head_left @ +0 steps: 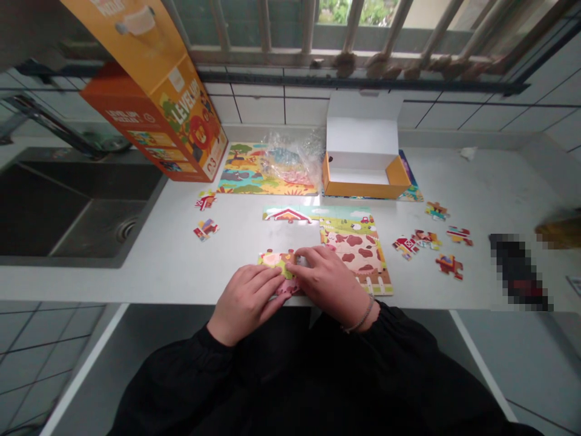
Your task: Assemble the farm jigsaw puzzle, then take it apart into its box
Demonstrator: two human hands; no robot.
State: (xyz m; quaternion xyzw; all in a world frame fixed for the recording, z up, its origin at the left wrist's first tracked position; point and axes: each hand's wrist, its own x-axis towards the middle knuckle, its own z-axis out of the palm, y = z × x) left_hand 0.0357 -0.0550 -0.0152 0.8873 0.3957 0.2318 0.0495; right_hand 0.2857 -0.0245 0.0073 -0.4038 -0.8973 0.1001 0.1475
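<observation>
A partly built farm jigsaw (349, 239) with a red barn and a spotted cow lies on the white counter (149, 266). My left hand (247, 303) and my right hand (329, 281) rest side by side at its lower left, near the front edge. Fingers of both hands press flat on a joined group of pieces (278, 260) showing a pig. My right fingertips pinch the edge where this group meets the cow section. Loose pieces lie to the left (206, 229) and several more to the right (424, 241).
A dark sink (68, 206) fills the left side. An orange puzzle box (163, 97) leans at the back left. A finished jigsaw (247, 169) under a clear plastic bag (295, 157) and an open small box (363, 163) stand behind. A pixelated dark object (520, 272) lies right.
</observation>
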